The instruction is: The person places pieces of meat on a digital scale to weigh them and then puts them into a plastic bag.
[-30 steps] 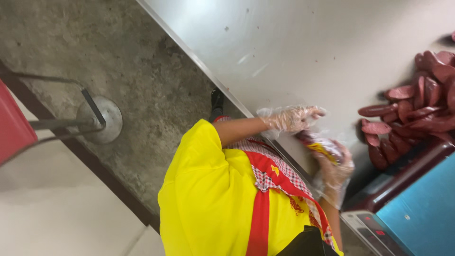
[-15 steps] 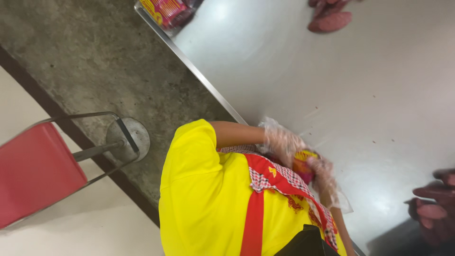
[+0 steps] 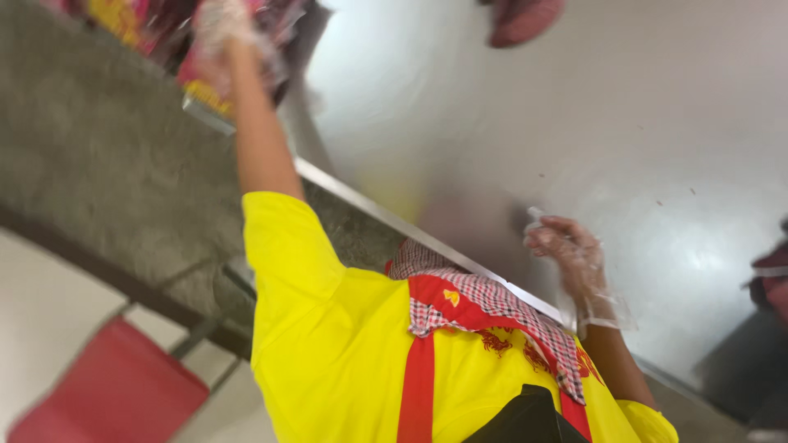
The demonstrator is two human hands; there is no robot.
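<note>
Steel-topped worktable point(image 3: 657, 148) shines under a person in yellow, both hands gloved in thin clear plastic.

Half a second ago both hands met at a red-and-yellow packet by the chest; now the left hand point(image 3: 220, 33) is stretched far out to a blurred tray of red-and-yellow packets point(image 3: 156, 33) at the table's corner, its grip too smeared to tell. Nearer the body, the right hand point(image 3: 566, 254) hovers over the steel, fingers loosely curled, holding nothing. Which way the packets lie cannot be told.

— Where is the left hand point(image 3: 220, 23)?
— Stretched far out, gloved, at the blurred red-and-yellow packets point(image 3: 135, 20) past the steel table point(image 3: 657, 139) edge.
— And the right hand point(image 3: 566, 250)?
— Gloved, fingers loose, hovering over the table, holding nothing.
</note>
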